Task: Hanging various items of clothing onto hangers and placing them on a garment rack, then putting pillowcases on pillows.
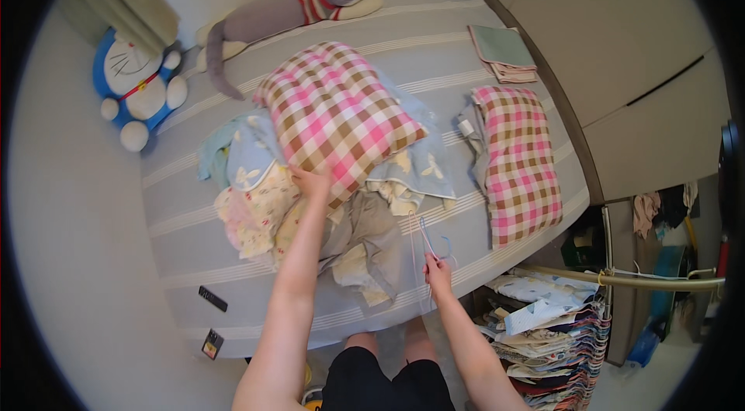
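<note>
My left hand [313, 180] grips the lower edge of a pink, brown and white checked pillow [334, 108], which rests on a heap of cloth in the middle of the bed. Under and around the pillow lie a light blue cloth with pale figures [252, 155], a cream patterned cloth [252, 213] and a crumpled grey-brown garment [369, 228]. To the right, over the near part of the bed, my right hand [437, 271] is closed round thin clothes hangers [425, 234], some pinkish and one blue. Their lower parts are hard to make out.
A second checked pillow [521, 166] lies at the right, near folded green and pink cloth [504, 54]. Plush toys, one grey [268, 19] and one blue [140, 89], are at the far side. Hanging clothes [551, 333] crowd a rail [660, 282]. A remote control [213, 298] lies near left.
</note>
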`<state>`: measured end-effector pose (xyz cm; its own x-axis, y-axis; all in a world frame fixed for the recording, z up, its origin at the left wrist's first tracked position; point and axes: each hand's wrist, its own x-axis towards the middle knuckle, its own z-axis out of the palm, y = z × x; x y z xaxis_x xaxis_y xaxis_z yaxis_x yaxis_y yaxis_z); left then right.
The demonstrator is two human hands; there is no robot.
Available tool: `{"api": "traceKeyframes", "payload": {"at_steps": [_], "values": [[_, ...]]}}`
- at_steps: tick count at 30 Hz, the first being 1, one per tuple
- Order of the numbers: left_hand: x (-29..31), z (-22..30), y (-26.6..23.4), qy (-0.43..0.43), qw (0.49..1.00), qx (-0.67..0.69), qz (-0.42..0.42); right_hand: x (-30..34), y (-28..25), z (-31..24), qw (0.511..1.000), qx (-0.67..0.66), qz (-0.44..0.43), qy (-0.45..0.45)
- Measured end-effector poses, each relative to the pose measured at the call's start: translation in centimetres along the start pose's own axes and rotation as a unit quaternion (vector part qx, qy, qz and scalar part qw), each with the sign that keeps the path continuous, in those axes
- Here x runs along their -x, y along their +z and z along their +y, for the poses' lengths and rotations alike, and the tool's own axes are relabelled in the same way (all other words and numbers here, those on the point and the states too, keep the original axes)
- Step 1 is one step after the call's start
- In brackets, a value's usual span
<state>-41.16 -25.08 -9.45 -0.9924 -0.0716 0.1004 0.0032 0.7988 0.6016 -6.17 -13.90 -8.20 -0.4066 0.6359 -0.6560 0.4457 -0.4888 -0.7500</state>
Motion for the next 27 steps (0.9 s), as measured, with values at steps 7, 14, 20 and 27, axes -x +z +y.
{"api": "traceKeyframes", "payload": {"at_steps": [7,14,20,27], "values": [[8.1,4.1,1.6,-0.003,0.931,0.261,-0.256,2.7,-0.7,-4.9,0.978,-0.151,0.12,-0.076],[26.2,3.9,-5.5,0.35,0.746,0.08,-0.561,3.1,-1.5,-4.3,0.975,0.023,0.143,-0.167],[27.6,-3.7,-6.8,0.329,0.746,0.058,-0.576,4.2,-3.7,2.6,0.909,0.351,0.097,-0.203],[14.5,-8.6,-3.4,0.098,0.942,0.098,-0.305,-0.4,4.1,-3.1,0.927,0.188,0.061,-0.319]]}}
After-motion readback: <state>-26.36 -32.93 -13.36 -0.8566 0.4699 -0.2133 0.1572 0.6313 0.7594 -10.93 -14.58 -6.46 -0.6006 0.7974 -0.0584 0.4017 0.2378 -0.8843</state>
